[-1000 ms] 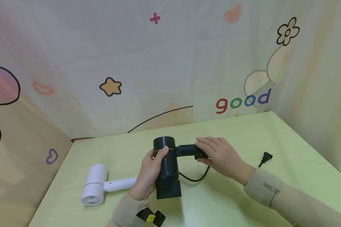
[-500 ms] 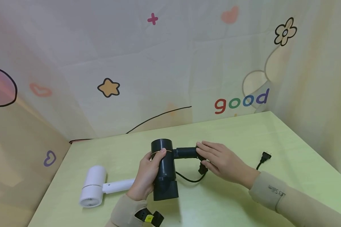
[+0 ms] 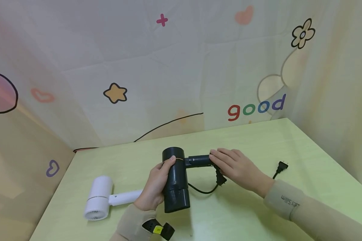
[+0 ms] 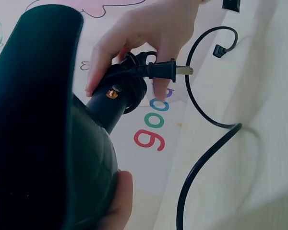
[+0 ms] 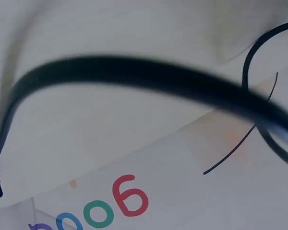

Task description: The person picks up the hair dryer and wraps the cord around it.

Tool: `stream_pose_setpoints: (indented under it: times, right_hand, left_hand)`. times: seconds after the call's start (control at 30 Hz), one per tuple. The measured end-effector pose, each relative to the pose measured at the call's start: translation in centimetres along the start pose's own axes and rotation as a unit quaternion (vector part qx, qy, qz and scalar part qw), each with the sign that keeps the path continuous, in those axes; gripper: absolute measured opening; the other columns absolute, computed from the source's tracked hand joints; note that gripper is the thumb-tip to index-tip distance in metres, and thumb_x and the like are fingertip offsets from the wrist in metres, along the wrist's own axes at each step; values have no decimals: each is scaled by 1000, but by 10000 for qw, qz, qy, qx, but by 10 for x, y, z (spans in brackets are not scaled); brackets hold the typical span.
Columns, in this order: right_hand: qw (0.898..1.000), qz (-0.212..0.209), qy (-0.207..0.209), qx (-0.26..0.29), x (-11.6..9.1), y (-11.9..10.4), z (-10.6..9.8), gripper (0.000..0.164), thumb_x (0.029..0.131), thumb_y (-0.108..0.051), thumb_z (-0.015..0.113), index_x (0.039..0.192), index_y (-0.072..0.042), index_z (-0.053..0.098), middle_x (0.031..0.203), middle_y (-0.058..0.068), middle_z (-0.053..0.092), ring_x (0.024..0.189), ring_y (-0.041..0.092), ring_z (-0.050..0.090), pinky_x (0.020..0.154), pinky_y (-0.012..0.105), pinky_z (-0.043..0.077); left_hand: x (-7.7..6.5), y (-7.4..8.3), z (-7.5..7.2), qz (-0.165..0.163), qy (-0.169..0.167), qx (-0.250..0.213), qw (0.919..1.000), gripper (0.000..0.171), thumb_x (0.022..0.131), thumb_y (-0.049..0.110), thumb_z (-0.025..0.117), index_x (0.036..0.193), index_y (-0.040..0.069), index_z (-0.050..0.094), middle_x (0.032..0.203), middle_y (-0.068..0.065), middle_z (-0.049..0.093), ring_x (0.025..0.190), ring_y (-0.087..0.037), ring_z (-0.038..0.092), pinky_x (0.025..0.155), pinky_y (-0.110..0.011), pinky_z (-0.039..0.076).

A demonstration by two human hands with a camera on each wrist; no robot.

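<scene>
Gripping the barrel of the black hair dryer (image 3: 175,182) with your left hand (image 3: 155,183), you had its thumb laid across the front near the thin gold band (image 3: 179,159), while the fingers behind were mostly hidden. The dryer was raised above the pale green table (image 3: 244,140), in front of you and near the middle, its handle (image 3: 199,161) reaching out to your right. There your right hand (image 3: 236,167) clasped the handle's far end, and the left wrist view showed its digits on both sides of it. A black plug (image 3: 221,179) hung just below that hand, its metal prongs (image 4: 184,70) pointing away from the handle. A dark cord (image 3: 205,192) curved beneath, between your hands. To your left, the white hair dryer (image 3: 99,197) lay on the table, part of its handle covered by your left hand. Well off to your right lay a second plug (image 3: 282,166), and behind the table hung a backdrop (image 3: 169,67) printed with cartoon shapes.
</scene>
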State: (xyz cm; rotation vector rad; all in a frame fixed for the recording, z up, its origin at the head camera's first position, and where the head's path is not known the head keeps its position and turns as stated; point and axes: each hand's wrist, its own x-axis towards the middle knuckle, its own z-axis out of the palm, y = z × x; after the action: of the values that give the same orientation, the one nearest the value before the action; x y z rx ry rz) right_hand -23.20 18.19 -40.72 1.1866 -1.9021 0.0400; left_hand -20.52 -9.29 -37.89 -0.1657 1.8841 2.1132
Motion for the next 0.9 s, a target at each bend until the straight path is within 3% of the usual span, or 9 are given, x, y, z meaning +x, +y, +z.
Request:
stream_pose_setpoints:
  times: [0.17,0.33,0.47,0.6,0.7,0.8,0.9]
  right_hand:
    - [9981,-167,598,-28,0,6,6,33,102,-18,40,119,0,61,116,13,66,100,27,62,73,34,51]
    - [9968,-184,746,220,-2,9,4,32,101,-18,43,116,2,63,113,14,67,98,27,63,75,36,52]
    - [9952,127,708,658,-7,9,0,36,100,-20,41,116,6,62,111,16,66,98,29,63,80,38,51]
    - [9889,891,520,1066,-14,7,-8,45,98,-29,42,118,7,60,112,18,63,99,30,61,94,27,47]
    - [9768,1693,380,1257,-19,5,-14,47,94,-33,54,120,6,59,113,17,62,100,28,60,101,11,38]
    - [9568,2500,324,1446,-26,7,-19,52,79,-20,77,121,5,59,113,15,61,98,26,61,97,2,32]
    - [9359,3168,314,1510,-31,13,-25,59,64,-2,84,118,5,60,108,15,64,92,26,64,89,-1,34]
  left_hand:
    - [2,0,3,-171,-277,-154,9994,78,86,60,55,136,3,34,106,-9,56,86,-19,61,72,-34,53]
    - [3,2,5,-408,-523,-156,9977,78,86,64,51,133,4,37,103,-7,55,86,-18,59,73,-32,52]
    - [3,6,6,-541,-849,-253,9946,82,84,74,40,133,8,38,106,-4,55,91,-16,57,76,-31,49]
    - [1,9,7,-374,-1049,-117,9937,88,85,78,28,137,8,32,120,-14,57,98,-23,62,84,-42,52]
    - [-1,10,6,-208,-910,189,9955,93,85,78,26,145,7,24,135,-24,49,105,-35,63,87,-51,51]
    - [-2,11,2,-119,-670,452,9967,94,86,77,27,149,8,18,142,-25,42,114,-38,58,89,-46,52]
    - [-4,11,-5,6,-436,650,9969,90,88,74,26,149,8,21,144,-22,41,120,-38,54,91,-44,51]
